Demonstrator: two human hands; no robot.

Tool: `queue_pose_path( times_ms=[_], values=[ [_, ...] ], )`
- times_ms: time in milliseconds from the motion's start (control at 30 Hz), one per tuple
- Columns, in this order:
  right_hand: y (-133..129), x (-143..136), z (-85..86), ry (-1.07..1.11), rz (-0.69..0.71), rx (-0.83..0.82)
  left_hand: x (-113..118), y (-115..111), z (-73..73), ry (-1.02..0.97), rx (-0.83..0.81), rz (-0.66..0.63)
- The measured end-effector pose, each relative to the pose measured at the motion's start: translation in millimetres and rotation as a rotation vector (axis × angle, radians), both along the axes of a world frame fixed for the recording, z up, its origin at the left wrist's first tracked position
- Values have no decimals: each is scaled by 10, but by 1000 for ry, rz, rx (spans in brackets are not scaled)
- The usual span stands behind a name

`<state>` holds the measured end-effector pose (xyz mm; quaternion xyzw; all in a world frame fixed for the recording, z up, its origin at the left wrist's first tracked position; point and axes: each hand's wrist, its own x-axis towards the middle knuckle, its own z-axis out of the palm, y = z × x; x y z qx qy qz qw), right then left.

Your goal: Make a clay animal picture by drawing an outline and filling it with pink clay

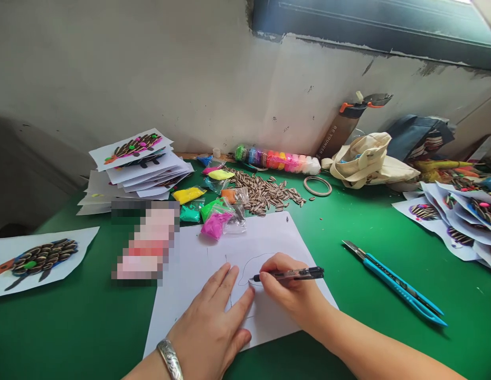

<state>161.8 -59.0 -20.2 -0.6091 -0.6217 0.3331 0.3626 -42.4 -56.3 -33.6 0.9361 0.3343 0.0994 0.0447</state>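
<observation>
By the left side of the green worktop [71, 327] lies a sheet bearing a seed-covered animal [47, 258]; toward the back left corner rises a pile of similar sheets [154, 171]. Next, a white paper [277, 232] lies midway across, and the left hand [209, 316] presses flat on it, fingers extended. Small bags of coloured clay [216, 226] overlap its far side, with loose striped seeds [265, 192] behind, nearer the back edge. The right hand [295, 295], just beside the left, grips a black pen [304, 273], its tip at a thin curved outline. Farther right are a tape ring [329, 188], then a blue cutter [399, 287].
</observation>
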Motion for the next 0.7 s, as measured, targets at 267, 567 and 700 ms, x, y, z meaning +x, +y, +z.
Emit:
queue_pose_path(
  times_ms=[267,567,700],
  values=[
    [26,94,59,140,-6,-36,-12,6,-55,-10,-3,11],
    [-184,372,31,133,-29,-73,0,39,-54,-13,31,5],
    [-235,304,-14,18,15,74,-9,68,-75,-21,33,-28]
  ],
)
